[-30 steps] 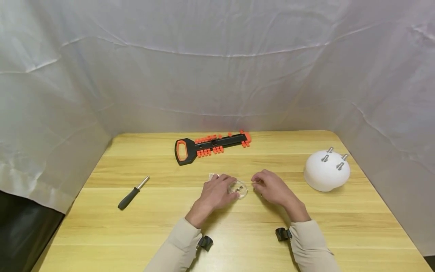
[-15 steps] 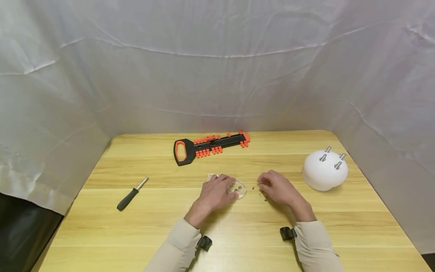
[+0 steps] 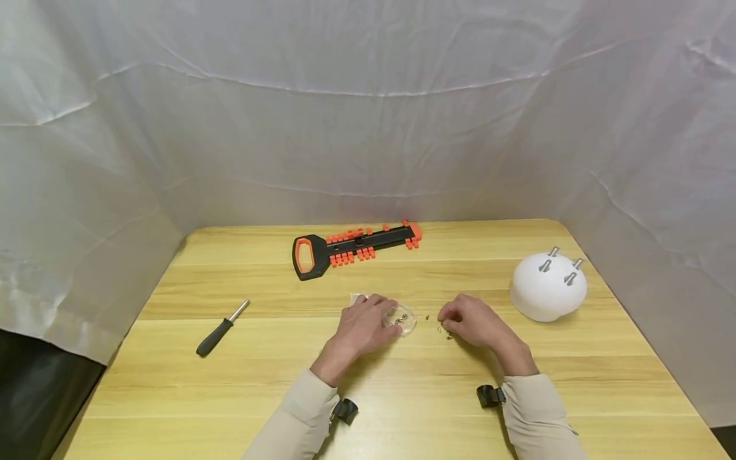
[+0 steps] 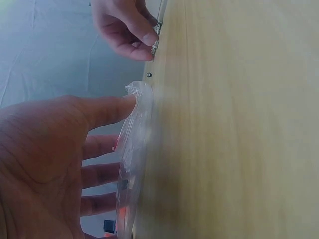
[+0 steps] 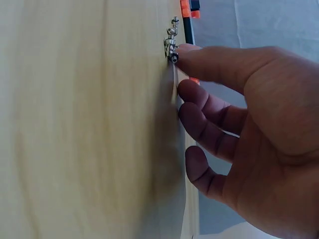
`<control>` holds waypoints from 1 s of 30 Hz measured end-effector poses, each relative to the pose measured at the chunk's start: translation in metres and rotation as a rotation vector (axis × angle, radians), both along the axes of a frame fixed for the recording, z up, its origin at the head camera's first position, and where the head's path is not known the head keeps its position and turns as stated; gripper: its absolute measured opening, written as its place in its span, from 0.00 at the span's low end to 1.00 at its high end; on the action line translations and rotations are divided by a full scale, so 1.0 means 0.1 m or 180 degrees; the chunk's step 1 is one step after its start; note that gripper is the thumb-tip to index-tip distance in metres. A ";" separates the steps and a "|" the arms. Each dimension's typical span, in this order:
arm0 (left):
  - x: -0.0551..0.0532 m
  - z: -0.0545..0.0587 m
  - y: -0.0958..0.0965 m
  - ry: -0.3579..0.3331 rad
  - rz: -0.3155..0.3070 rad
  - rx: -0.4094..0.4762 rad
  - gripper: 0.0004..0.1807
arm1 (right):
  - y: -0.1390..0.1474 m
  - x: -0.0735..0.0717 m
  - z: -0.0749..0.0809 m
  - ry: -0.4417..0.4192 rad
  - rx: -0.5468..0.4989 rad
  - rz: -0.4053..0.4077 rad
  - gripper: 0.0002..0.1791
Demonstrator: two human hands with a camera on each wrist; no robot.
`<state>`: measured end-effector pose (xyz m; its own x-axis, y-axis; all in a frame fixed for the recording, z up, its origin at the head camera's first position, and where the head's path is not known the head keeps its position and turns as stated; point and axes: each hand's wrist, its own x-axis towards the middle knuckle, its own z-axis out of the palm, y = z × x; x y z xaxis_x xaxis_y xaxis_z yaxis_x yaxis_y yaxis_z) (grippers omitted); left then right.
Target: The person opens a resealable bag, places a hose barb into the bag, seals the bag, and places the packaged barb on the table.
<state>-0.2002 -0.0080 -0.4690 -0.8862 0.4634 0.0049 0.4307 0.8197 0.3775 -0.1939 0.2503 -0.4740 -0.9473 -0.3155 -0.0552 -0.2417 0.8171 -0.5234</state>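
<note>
My left hand (image 3: 368,324) lies over a clear plastic bag (image 4: 134,144), its thumb on one side and its fingers on the other. Between thumb and index finger, the bag's rounded end (image 3: 409,324) shows, with several small metal parts inside. My right hand (image 3: 476,324) is low over the tabletop to the right, fingers curled, thumb and index tips close together. Right at those tips are several small shiny metal parts (image 5: 172,42), screw-like in shape; I cannot tell whether one is pinched. A single small metal part (image 3: 427,317) lies between the two hands.
A black-handled screwdriver (image 3: 222,328) lies at the left. Near the back edge is a black and orange handled tool (image 3: 359,246) with orange clips along its sides. A white rounded object with several metal pegs (image 3: 546,291) stands at the right. Pale sheeting (image 3: 368,140) surrounds the table.
My right hand has drawn away from the bag, to the right and slightly nearer me, leaving several small metal parts visible on the table. The left hand has kept its place on the bag.
</note>
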 end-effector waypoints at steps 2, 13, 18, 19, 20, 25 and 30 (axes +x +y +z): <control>0.00 -0.01 0.00 0.0006 0.0020 -0.0017 0.28 | 0.00 0.00 -0.01 -0.0043 0.0017 -0.0019 0.06; 0.02 -0.02 -0.01 0.0022 0.0044 -0.0019 0.27 | -0.04 0.02 -0.02 -0.0155 0.0015 -0.0010 0.01; 0.02 -0.02 -0.01 0.0040 0.0035 0.0012 0.27 | -0.03 0.01 -0.01 -0.0180 0.0050 -0.0062 0.01; 0.02 -0.02 -0.01 0.0042 0.0036 0.0007 0.27 | -0.03 0.01 -0.01 -0.0182 0.0049 -0.0074 0.02; 0.02 -0.01 -0.01 0.0045 0.0037 0.0000 0.27 | -0.02 0.01 -0.01 -0.0182 0.0049 -0.0083 0.02; 0.01 0.00 0.00 0.0052 0.0043 -0.0022 0.27 | -0.02 -0.01 -0.01 -0.0155 0.0085 -0.0100 0.02; 0.01 0.00 0.00 0.0038 0.0045 -0.0019 0.27 | -0.02 0.00 -0.02 -0.0099 0.0128 -0.0054 0.03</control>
<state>-0.1988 -0.0079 -0.4688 -0.8925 0.4508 0.0128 0.4235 0.8280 0.3676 -0.1943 0.2488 -0.4756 -0.9501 -0.2964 -0.0971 -0.2117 0.8415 -0.4971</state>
